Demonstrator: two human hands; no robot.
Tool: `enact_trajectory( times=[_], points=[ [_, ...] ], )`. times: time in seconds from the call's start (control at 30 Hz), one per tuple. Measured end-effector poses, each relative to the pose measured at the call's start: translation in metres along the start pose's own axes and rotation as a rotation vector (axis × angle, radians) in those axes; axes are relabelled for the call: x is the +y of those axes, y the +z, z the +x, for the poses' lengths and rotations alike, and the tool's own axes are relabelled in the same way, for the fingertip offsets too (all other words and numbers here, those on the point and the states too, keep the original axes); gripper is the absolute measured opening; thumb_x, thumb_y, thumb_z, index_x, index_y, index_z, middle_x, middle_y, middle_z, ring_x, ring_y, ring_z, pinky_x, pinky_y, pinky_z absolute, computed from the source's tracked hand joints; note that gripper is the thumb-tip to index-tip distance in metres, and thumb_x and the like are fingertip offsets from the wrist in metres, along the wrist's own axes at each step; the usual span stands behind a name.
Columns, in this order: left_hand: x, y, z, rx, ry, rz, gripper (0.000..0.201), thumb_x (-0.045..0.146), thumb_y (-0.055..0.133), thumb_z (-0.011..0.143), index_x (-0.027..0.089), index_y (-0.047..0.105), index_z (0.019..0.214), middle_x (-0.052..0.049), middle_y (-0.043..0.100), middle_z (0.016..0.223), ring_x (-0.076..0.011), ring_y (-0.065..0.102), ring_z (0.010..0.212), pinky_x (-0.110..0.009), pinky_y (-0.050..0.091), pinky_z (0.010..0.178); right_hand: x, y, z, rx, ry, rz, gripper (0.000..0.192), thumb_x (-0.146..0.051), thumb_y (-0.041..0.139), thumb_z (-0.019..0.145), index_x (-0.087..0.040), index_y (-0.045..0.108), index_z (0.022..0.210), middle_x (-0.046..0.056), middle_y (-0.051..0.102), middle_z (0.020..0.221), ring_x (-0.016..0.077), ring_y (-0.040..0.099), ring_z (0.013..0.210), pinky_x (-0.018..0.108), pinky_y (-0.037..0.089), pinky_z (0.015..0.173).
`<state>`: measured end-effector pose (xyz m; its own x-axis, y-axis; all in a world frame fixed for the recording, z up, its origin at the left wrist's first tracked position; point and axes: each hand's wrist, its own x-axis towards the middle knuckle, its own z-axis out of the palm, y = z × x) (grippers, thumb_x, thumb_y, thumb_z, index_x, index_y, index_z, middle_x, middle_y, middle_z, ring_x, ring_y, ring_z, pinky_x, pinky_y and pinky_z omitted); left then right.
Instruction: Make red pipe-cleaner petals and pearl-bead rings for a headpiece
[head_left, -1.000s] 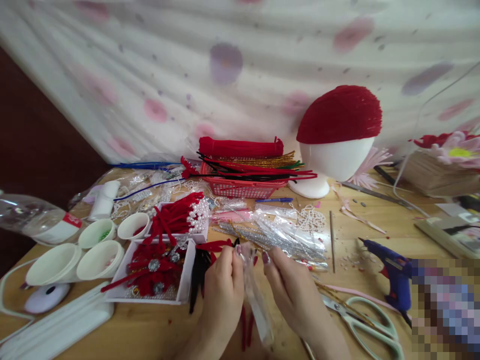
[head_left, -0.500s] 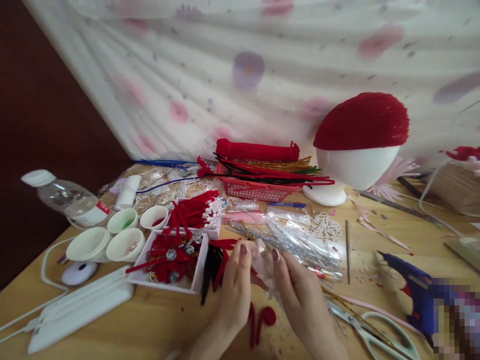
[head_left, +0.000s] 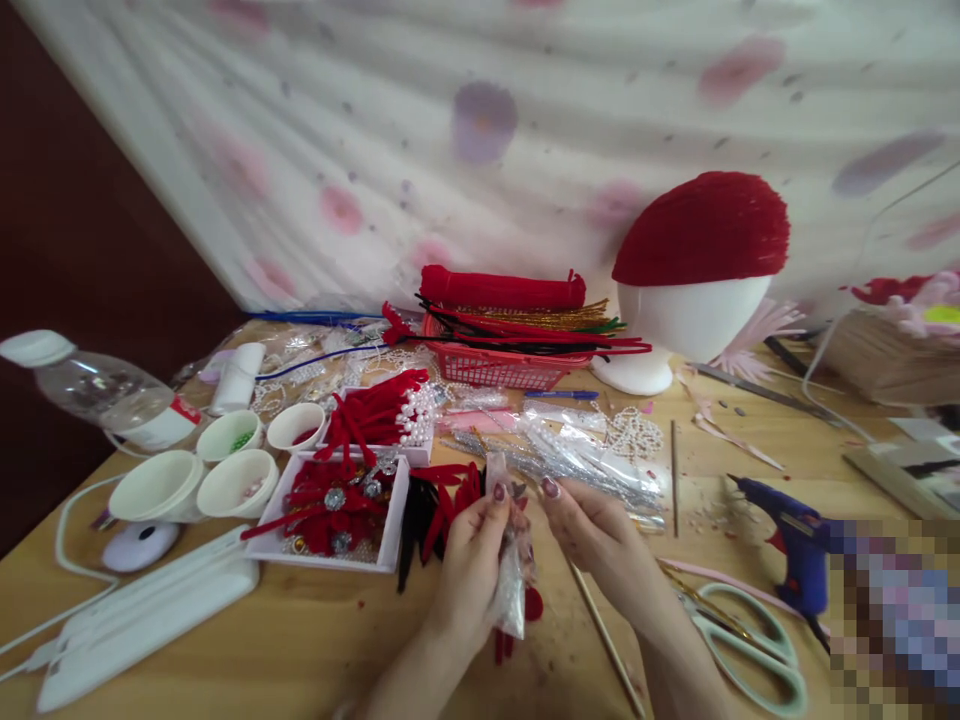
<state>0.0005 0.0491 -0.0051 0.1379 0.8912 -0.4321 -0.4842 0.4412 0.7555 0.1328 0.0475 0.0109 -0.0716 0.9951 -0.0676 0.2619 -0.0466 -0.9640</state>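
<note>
My left hand [head_left: 466, 570] pinches a small clear plastic bag [head_left: 511, 580] that hangs upright between both hands. My right hand [head_left: 592, 530] is just right of the bag's top, its fingertips close to the opening; whether they touch it I cannot tell. Red pipe-cleaner pieces [head_left: 531, 605] lie on the wooden table [head_left: 315, 650] under the bag. Left of my hands stands a white tray [head_left: 394, 530] of red ornaments with silver beads, and black and red stems [head_left: 431, 510] lie beside it.
A red basket [head_left: 499, 368] of pipe cleaners and a foam head with a red cap [head_left: 701, 235] stand at the back. White cups [head_left: 225, 480], a bottle [head_left: 97, 390], a blue glue gun [head_left: 787, 530], scissors [head_left: 750, 640] and a thin stick [head_left: 604, 640] surround my hands.
The bag has shifted into my left hand and hangs straighter. My right hand has drawn slightly off to the right. The view has swung a little.
</note>
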Motion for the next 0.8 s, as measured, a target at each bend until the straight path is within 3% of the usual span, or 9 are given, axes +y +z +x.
enact_trajectory(
  times=[0.07, 0.17, 0.23, 0.33, 0.5, 0.6, 0.7, 0.8],
  points=[
    [0.002, 0.003, 0.0, 0.054, 0.014, 0.005, 0.06, 0.073, 0.077, 0.06, 0.017, 0.056, 0.068, 0.006, 0.052, 0.049, -0.0074, 0.045, 0.038, -0.02, 0.04, 0.04, 0.001, 0.004, -0.002, 0.081, -0.012, 0.025, 0.052, -0.064, 0.036, 0.098, -0.024, 0.034, 0.065, -0.007, 0.028, 0.057, 0.012, 0.026, 0.049, 0.024, 0.024, 0.045],
    [0.0, 0.006, 0.001, 0.161, 0.105, 0.041, 0.055, 0.07, 0.076, 0.064, 0.018, 0.061, 0.072, 0.002, 0.061, 0.058, -0.0107, 0.055, 0.047, -0.021, 0.046, 0.047, -0.003, 0.017, -0.008, 0.174, -0.07, -0.109, 0.049, -0.057, 0.038, 0.099, -0.024, 0.036, 0.064, -0.005, 0.035, 0.057, 0.0129, 0.034, 0.051, 0.024, 0.026, 0.047],
    [-0.004, 0.007, 0.002, 0.174, 0.189, 0.071, 0.049, 0.065, 0.076, 0.068, 0.018, 0.064, 0.074, -0.001, 0.068, 0.068, -0.0142, 0.062, 0.059, -0.023, 0.05, 0.057, -0.006, 0.024, -0.011, 0.147, -0.116, -0.229, 0.04, -0.046, 0.046, 0.098, -0.022, 0.042, 0.067, -0.004, 0.043, 0.058, 0.0136, 0.04, 0.053, 0.024, 0.03, 0.049],
    [-0.009, 0.005, 0.004, 0.145, 0.241, 0.09, 0.043, 0.06, 0.075, 0.074, 0.017, 0.067, 0.074, -0.003, 0.071, 0.073, -0.0171, 0.066, 0.07, -0.025, 0.052, 0.067, -0.007, 0.025, -0.014, 0.088, -0.172, -0.279, 0.031, -0.034, 0.042, 0.101, -0.02, 0.05, 0.075, 0.0, 0.056, 0.067, 0.0153, 0.05, 0.061, 0.024, 0.039, 0.057],
    [-0.011, -0.006, 0.011, 0.069, 0.18, 0.08, 0.043, 0.057, 0.077, 0.073, 0.015, 0.069, 0.07, -0.003, 0.07, 0.066, -0.0175, 0.065, 0.066, -0.024, 0.049, 0.062, -0.004, 0.007, -0.013, -0.081, -0.159, -0.181, 0.028, -0.033, 0.039, 0.104, -0.02, 0.057, 0.087, 0.002, 0.064, 0.083, 0.0176, 0.058, 0.076, 0.026, 0.045, 0.07],
    [-0.006, -0.012, 0.015, 0.046, 0.125, 0.058, 0.049, 0.062, 0.078, 0.069, 0.014, 0.069, 0.07, -0.004, 0.07, 0.064, -0.0198, 0.067, 0.066, -0.026, 0.05, 0.06, -0.001, 0.003, -0.013, -0.135, -0.118, -0.184, 0.028, -0.035, 0.04, 0.105, -0.021, 0.055, 0.086, 0.001, 0.06, 0.08, 0.0168, 0.055, 0.073, 0.025, 0.043, 0.067],
    [0.002, -0.014, 0.014, 0.001, 0.07, -0.009, 0.059, 0.072, 0.071, 0.069, 0.014, 0.069, 0.079, -0.006, 0.072, 0.069, -0.0206, 0.069, 0.066, -0.028, 0.052, 0.059, 0.004, 0.005, -0.013, -0.064, -0.106, -0.244, 0.03, -0.033, 0.039, 0.104, -0.021, 0.048, 0.078, -0.002, 0.053, 0.073, 0.0152, 0.049, 0.068, 0.024, 0.038, 0.063],
    [0.008, -0.012, 0.007, -0.094, -0.011, -0.076, 0.052, 0.062, 0.08, 0.069, 0.015, 0.068, 0.089, -0.006, 0.074, 0.08, -0.0174, 0.069, 0.071, -0.024, 0.053, 0.061, 0.01, 0.008, -0.011, 0.045, -0.111, -0.239, 0.031, -0.033, 0.04, 0.104, -0.022, 0.043, 0.075, -0.003, 0.049, 0.069, 0.0142, 0.044, 0.064, 0.024, 0.035, 0.059]
  ],
)
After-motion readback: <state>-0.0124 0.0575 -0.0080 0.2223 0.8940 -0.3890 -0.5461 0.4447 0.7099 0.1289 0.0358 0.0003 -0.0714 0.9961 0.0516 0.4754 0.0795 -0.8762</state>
